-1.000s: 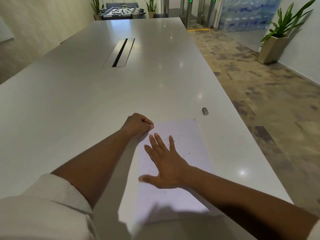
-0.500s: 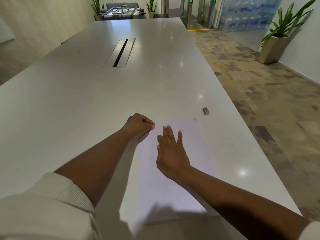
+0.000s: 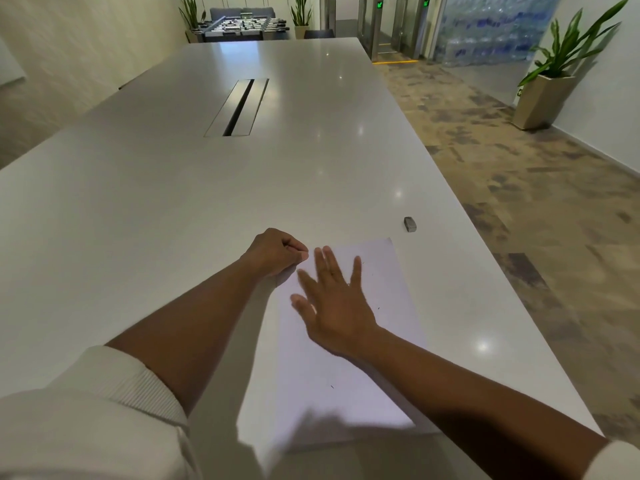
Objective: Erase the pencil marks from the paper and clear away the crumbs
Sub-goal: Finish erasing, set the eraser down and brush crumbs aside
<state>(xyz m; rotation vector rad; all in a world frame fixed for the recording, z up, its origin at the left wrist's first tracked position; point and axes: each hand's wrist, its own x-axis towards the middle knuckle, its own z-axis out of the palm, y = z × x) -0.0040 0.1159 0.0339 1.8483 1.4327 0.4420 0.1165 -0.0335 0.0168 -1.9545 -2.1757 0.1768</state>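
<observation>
A white sheet of paper (image 3: 388,292) lies on the long white table (image 3: 173,202) near its right edge. A few small dark eraser crumbs (image 3: 378,308) dot the sheet. My right hand (image 3: 332,303) lies flat on the paper's upper middle, fingers spread, holding nothing. My left hand (image 3: 275,252) is curled into a fist at the paper's far left corner and rests on it. A small grey eraser (image 3: 409,224) sits on the table just beyond the paper's far right corner, apart from both hands.
A metal cable slot (image 3: 239,107) is set into the table's middle, farther away. The table's right edge runs close to the paper, with patterned floor beyond. A potted plant (image 3: 550,81) stands by the right wall. A foosball table (image 3: 242,27) stands past the far end.
My right hand has swept over the paper, first up and right with fingers together, then back left with fingers spread. Fewer crumbs show near the top. The left fist has stayed put.
</observation>
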